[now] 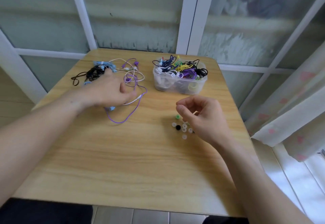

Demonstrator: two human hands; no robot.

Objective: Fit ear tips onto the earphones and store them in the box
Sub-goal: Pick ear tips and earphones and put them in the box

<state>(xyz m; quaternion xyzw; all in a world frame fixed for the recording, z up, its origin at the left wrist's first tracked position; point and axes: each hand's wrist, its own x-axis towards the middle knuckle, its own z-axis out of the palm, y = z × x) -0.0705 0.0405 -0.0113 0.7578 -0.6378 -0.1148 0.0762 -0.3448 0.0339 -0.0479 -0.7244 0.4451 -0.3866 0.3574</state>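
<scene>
Wooden table (123, 162), frosted white-framed windows (133, 12), floral curtain (299, 111) at right

The left hand (109, 90) is blurred and hides some cables (126, 81). The right hand (202, 116) covers some ear tips (184, 130).

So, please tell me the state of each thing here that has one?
Plastic box: open, filled with earphones.
Loose earphones: tangled on the table.
Ear tips: scattered, unfitted.
Left hand: reaching among the loose earphones; grip unclear.
Right hand: fingers curled above the ear tips; contents unclear.
</scene>
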